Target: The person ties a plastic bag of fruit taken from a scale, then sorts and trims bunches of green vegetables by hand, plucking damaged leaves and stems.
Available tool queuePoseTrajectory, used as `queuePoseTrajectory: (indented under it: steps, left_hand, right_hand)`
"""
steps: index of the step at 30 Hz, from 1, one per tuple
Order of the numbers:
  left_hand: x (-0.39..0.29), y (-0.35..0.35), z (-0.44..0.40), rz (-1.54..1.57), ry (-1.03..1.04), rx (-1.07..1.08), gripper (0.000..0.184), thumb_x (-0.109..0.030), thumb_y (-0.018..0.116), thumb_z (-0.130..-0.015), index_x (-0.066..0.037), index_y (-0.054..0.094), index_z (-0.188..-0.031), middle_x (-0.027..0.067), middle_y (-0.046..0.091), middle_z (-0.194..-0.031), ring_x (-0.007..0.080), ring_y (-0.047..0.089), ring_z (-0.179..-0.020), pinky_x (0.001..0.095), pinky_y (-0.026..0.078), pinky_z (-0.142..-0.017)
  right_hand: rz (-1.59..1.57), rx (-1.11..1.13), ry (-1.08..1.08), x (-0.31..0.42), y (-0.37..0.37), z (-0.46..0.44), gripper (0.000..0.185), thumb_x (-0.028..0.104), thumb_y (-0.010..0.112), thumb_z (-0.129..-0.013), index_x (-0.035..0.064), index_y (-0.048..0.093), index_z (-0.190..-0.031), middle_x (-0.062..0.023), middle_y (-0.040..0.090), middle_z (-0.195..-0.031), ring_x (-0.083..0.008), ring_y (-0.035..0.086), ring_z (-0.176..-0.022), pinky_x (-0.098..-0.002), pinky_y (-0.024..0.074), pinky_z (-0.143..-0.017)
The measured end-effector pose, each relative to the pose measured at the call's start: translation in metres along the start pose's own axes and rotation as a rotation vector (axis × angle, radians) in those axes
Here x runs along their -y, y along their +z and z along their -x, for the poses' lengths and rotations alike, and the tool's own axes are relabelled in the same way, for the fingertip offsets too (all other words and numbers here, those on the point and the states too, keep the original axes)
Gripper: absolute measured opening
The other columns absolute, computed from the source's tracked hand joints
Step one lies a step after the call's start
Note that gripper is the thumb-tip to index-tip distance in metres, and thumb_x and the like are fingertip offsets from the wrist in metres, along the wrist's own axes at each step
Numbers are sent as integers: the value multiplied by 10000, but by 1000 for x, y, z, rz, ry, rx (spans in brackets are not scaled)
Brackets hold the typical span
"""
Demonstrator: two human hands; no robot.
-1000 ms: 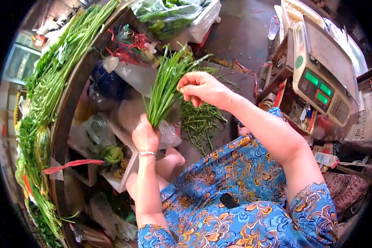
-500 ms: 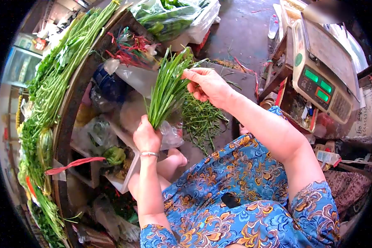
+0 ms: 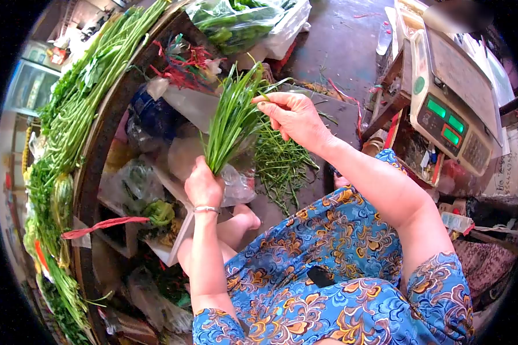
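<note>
A bunch of long, flat green leaves that look like garlic chives (image 3: 231, 118) stands upright in front of me. My left hand (image 3: 205, 187) is closed around its lower end. Beside the upper part of the bunch, my right hand (image 3: 302, 119) pinches a chive leaf (image 3: 264, 98) between thumb and forefinger, the other fingers curled. Below the right hand lies a loose heap of thin green stalks (image 3: 285, 167) on a dark surface. Where the bunch's base sits inside the left fist is hidden.
Long-stemmed greens (image 3: 106, 86) line a curved wooden ledge at left. A clear bag of leafy vegetables (image 3: 236, 26) sits at the top. Red ties (image 3: 184, 66) hang near it. A digital scale (image 3: 449, 115) stands at right above an open drawer (image 3: 423, 152).
My right hand has shifted slightly right and down, its fingertips now pinching a leaf. The left hand still grips the bunch in nearly the same place.
</note>
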State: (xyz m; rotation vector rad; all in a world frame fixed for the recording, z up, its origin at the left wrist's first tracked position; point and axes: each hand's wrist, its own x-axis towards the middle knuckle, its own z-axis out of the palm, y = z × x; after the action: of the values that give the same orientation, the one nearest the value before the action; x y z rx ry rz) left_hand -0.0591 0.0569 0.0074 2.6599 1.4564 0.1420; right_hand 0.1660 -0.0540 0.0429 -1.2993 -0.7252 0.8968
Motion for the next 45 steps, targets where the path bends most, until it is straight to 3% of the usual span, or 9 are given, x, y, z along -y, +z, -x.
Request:
queuePoseTrajectory:
  steps: [4, 13, 16, 23, 26, 28, 33, 39, 45]
  left_hand:
    - [0, 2, -1, 3, 10, -7, 333, -70, 651, -690, -60, 508, -990, 209, 643, -856, 419, 635, -771, 491, 501, -702]
    - [-6, -2, 4, 4, 49, -28, 314, -55, 639, -692, -59, 512, -979, 189, 644, -843, 400, 632, -768, 479, 495, -698]
    - [-3, -1, 5, 4, 63, -35, 300, -53, 630, -701, -62, 514, -978, 190, 645, -839, 401, 633, -761, 480, 495, -698]
    - [-1, 2, 3, 6, 65, -52, 287, -60, 620, -708, -66, 517, -976, 192, 646, -837, 404, 632, -754, 485, 493, -697]
    - [1, 5, 2, 3, 48, -40, 340, -61, 645, -698, -78, 513, -1010, 187, 649, -849, 406, 628, -787, 484, 492, -690]
    - [2, 5, 1, 1, 36, -26, 390, -59, 669, -690, -90, 508, -1044, 181, 653, -860, 405, 624, -822, 482, 491, -684]
    - [8, 4, -4, 83, 7, -111, 271, -69, 612, -730, -73, 523, -985, 185, 647, -869, 421, 618, -802, 486, 493, -701]
    - [25, 8, -8, 127, -2, -161, 290, -93, 622, -738, -85, 513, -1007, 184, 641, -851, 412, 612, -783, 486, 481, -668]
    - [22, 3, -7, 192, -68, -169, 313, -97, 654, -737, -102, 563, -1037, 181, 660, -856, 410, 613, -816, 477, 487, -690]
  right_hand:
    - [-309, 68, 160, 1, -5, -4, 211, 237, 592, -929, 95, 667, -1066, 19, 556, -605, -53, 472, -438, -196, 352, -382]
    - [-385, 92, 152, -7, -7, -13, 180, 226, 613, -912, 78, 658, -1005, -2, 590, -671, -66, 515, -476, -212, 387, -415]
    - [-288, 139, 128, -7, -9, -14, 152, 177, 674, -869, 55, 620, -943, -10, 595, -722, -68, 533, -512, -213, 394, -432]
    - [-101, 125, 108, 1, -8, -7, 155, 207, 622, -917, 77, 603, -999, 17, 607, -746, -43, 542, -525, -187, 395, -451]
    - [-165, 143, 149, -3, -11, -8, 145, 209, 603, -928, 85, 588, -1001, 17, 610, -752, -46, 544, -526, -184, 399, -452]
    - [-281, 325, 201, -6, -16, -10, 116, 194, 592, -932, 88, 581, -976, 15, 605, -753, -49, 548, -536, -182, 405, -453]
    - [-481, 542, 260, -7, -19, -5, 93, 192, 579, -938, 99, 580, -940, 25, 588, -753, -56, 549, -577, -205, 408, -476]
    - [-574, 460, 178, 14, -40, 1, 147, 236, 589, -937, 89, 591, -934, 13, 582, -760, -67, 536, -565, -205, 395, -476]
    - [154, 425, 161, 26, -53, 4, 197, 157, 611, -875, 32, 627, -1026, -30, 652, -815, -103, 616, -661, -264, 478, -559]
